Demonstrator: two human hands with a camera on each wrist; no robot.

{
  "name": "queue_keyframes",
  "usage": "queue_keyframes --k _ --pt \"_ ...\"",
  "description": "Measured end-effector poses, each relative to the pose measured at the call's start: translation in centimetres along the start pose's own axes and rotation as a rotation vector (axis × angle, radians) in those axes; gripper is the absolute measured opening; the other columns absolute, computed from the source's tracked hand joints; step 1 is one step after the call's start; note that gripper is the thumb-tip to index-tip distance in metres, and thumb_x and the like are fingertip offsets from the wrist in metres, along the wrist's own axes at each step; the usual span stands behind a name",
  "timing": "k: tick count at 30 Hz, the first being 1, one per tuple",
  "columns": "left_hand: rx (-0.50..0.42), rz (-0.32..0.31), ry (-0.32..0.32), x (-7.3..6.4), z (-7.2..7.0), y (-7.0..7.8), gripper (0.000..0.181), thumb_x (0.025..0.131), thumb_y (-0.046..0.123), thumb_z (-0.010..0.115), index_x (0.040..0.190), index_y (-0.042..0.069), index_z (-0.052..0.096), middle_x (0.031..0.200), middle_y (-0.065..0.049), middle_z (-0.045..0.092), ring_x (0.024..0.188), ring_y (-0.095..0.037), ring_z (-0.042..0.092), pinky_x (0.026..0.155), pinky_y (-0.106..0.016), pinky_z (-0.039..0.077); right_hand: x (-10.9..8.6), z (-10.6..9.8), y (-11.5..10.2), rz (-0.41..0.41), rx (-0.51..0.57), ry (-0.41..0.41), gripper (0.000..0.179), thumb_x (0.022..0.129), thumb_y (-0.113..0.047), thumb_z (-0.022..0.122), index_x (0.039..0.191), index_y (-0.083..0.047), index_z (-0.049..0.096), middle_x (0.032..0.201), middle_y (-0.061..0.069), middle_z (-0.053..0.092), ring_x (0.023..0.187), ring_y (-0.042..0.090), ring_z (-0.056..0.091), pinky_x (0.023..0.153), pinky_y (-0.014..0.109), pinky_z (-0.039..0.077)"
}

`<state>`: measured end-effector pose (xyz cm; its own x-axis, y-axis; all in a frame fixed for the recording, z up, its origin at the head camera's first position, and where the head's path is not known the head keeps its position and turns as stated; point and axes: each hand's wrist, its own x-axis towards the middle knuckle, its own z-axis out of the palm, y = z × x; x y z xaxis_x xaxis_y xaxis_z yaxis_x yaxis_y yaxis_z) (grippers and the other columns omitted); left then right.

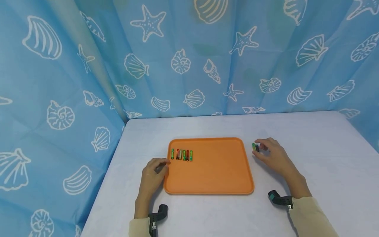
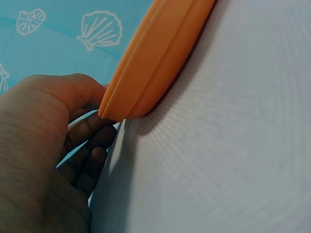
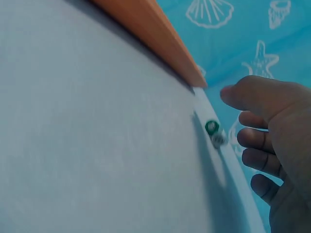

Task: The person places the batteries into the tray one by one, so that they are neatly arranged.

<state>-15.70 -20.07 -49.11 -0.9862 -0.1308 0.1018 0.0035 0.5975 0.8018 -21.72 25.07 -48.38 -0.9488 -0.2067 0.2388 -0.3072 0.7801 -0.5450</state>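
Note:
Beside the tray's right edge, two small batteries (image 1: pixel 255 147), a green one and a dark one, lie side by side. My right hand (image 1: pixel 273 156) is around them, thumb and index finger on either side. In the right wrist view the ends of the batteries (image 3: pixel 215 133) show, apart from the thumb and the curved fingers. At the left, thumb and index finger of my left hand (image 1: pixel 153 175) pinch the rim of the orange tray (image 1: pixel 219 176); the tray's edge (image 2: pixel 146 73) hides their tips in the left wrist view.
Inside the tray, several green and red batteries (image 1: pixel 184 155) stand in a row near the upper left. A white cloth (image 1: pixel 207 214) covers the table. A blue shell-print curtain (image 1: pixel 189 52) closes off the back and left side.

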Motion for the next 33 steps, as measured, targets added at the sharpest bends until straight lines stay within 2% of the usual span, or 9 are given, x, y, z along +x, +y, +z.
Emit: queue_keyframes --k 6,11,15,21,24,28,33 --pt "0.007 -0.013 -0.008 -0.1 -0.1 0.1 0.017 0.093 0.018 0.071 0.109 0.023 0.074 0.112 0.008 0.064 0.112 -0.015 0.060 0.101 -0.041 0.049 -0.5 -0.2 0.9 0.086 0.031 -0.069 0.050 0.090 -0.026 0.076 0.131 -0.005 0.058 0.101 0.009 0.055 0.098 0.029 0.051 0.089 0.053 0.047" --pt "0.015 -0.011 -0.009 -0.1 -0.2 -0.1 0.017 0.094 0.018 0.071 0.110 0.023 0.074 0.113 0.007 0.064 0.112 -0.016 0.059 0.101 -0.042 0.048 -0.6 -0.3 1.5 0.119 0.064 -0.110 0.054 0.091 -0.025 0.074 0.137 -0.005 0.053 0.105 0.010 0.055 0.102 0.030 0.051 0.094 0.054 0.046" --pt "0.005 -0.002 0.000 -0.1 -0.1 -0.2 0.017 0.093 0.017 0.072 0.109 0.022 0.075 0.112 0.007 0.065 0.111 -0.015 0.059 0.100 -0.041 0.049 -0.4 -0.5 1.9 0.099 0.067 -0.142 0.055 0.091 -0.026 0.074 0.137 -0.005 0.053 0.105 0.010 0.054 0.101 0.028 0.051 0.093 0.052 0.046" --pt "-0.015 0.016 -0.004 0.1 0.1 -0.2 0.017 0.092 0.016 0.072 0.108 0.023 0.075 0.110 0.007 0.065 0.109 -0.014 0.060 0.099 -0.039 0.050 -0.1 -0.8 2.6 0.025 0.063 -0.158 0.049 0.092 -0.021 0.074 0.134 -0.003 0.056 0.101 0.007 0.052 0.094 0.023 0.049 0.085 0.041 0.045" --pt "-0.010 0.013 -0.003 0.2 0.0 -0.1 0.017 0.092 0.016 0.072 0.108 0.022 0.075 0.111 0.007 0.065 0.109 -0.014 0.060 0.099 -0.039 0.050 0.1 -0.9 2.8 0.030 0.065 -0.162 0.048 0.091 -0.024 0.075 0.131 -0.003 0.059 0.100 0.006 0.054 0.094 0.023 0.050 0.084 0.039 0.046" --pt "0.000 0.005 -0.002 0.1 -0.1 0.2 0.016 0.093 0.017 0.071 0.108 0.021 0.075 0.111 0.006 0.065 0.109 -0.015 0.059 0.100 -0.040 0.049 0.3 -0.9 2.9 0.101 0.074 -0.152 0.049 0.090 -0.032 0.075 0.128 -0.004 0.059 0.102 0.007 0.057 0.097 0.025 0.051 0.085 0.042 0.046" --pt "-0.007 0.014 -0.007 0.0 -0.2 0.3 0.016 0.093 0.016 0.071 0.109 0.020 0.076 0.112 0.004 0.066 0.109 -0.016 0.059 0.100 -0.041 0.048 0.4 -1.0 2.6 0.161 0.091 -0.137 0.051 0.091 -0.032 0.073 0.130 -0.003 0.057 0.102 0.008 0.058 0.097 0.027 0.052 0.086 0.045 0.047"
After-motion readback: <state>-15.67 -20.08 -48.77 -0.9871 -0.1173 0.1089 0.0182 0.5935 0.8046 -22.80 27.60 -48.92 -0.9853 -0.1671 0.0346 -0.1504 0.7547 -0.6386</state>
